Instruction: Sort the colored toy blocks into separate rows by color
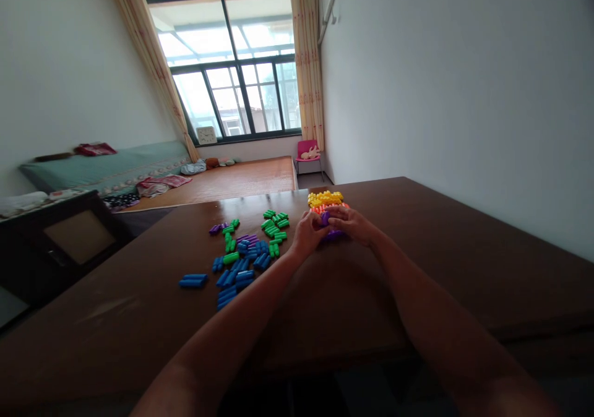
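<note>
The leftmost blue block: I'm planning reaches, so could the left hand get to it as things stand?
Probably yes: the left hand seems busy with a purple block, but the leftmost blue block lies uncovered and separate from the other blocks.

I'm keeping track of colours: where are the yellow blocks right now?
In the head view, the yellow blocks lie just right of centre near the far edge of the table, directly beyond the orange blocks.

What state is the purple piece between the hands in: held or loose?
Held: fingers of the left hand and right hand close on the purple piece. Whether it touches anything beneath, I cannot tell.
</note>
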`<state>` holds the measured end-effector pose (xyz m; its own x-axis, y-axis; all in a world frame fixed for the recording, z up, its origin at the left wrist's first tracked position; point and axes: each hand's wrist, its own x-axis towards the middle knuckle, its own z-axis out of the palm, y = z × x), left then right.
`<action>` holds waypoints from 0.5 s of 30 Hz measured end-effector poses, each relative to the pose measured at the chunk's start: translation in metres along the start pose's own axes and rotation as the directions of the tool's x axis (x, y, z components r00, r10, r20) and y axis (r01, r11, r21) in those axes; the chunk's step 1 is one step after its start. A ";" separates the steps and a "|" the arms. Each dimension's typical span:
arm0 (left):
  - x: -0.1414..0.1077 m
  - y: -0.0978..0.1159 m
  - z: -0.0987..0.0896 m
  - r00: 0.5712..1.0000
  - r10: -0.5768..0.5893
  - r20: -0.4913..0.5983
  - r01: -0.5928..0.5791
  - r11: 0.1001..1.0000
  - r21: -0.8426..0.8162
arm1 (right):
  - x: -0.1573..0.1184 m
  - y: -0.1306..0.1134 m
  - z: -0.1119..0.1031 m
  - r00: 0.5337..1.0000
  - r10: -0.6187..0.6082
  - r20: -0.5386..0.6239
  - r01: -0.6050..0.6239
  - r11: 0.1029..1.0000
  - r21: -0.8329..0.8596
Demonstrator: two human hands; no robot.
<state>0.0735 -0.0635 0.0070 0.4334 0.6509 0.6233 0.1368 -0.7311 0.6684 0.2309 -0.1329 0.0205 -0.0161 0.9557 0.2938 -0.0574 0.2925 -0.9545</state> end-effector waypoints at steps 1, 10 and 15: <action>0.002 0.002 0.002 1.000 -0.011 -0.011 0.011 1.000 0.003 | 0.000 0.000 0.000 1.000 -0.009 -0.014 0.009 1.000 0.015; -0.001 0.003 -0.010 0.988 0.026 0.151 -0.028 1.000 0.008 | -0.008 -0.002 -0.064 0.905 -0.043 -0.422 -0.106 0.940 -0.323; 0.004 -0.025 -0.018 0.971 -0.239 -0.008 0.239 0.969 0.063 | -0.005 0.029 -0.105 0.821 -0.012 -0.571 -0.394 0.712 -0.582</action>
<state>0.0558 -0.0389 -0.0004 0.3808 0.8083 0.4491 0.2921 -0.5660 0.7709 0.3337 -0.1258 -0.0140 0.5571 0.7997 0.2238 0.5461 -0.1497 -0.8242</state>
